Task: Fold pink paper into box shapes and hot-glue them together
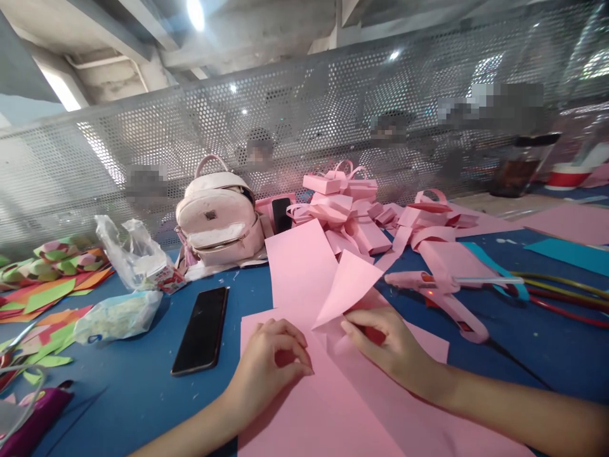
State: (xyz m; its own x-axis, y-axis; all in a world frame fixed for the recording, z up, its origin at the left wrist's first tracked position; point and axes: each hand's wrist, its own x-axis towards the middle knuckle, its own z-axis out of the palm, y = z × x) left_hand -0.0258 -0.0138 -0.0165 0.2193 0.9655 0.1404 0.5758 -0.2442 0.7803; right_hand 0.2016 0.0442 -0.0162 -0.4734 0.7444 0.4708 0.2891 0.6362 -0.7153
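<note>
Large pink paper sheets (304, 406) overlap on the blue table in front of me. My right hand (387, 343) pinches a folded pink sheet (349, 285) whose pointed flap stands up. My left hand (271, 355) rests on the pink paper to the left of the fold, fingers curled with thumb and forefinger near each other; whether it holds the paper's edge is hard to tell. Right of the sheets lies a pink glue gun (442, 295) with a small red light on.
A black phone (200, 330) and a plastic bag (118, 314) lie to the left. Behind stand a pale backpack (219, 216) and a heap of pink paper boxes (347, 206). Colored paper (52, 295) and a purple glue gun (38, 416) are far left. A cable (516, 362) trails right.
</note>
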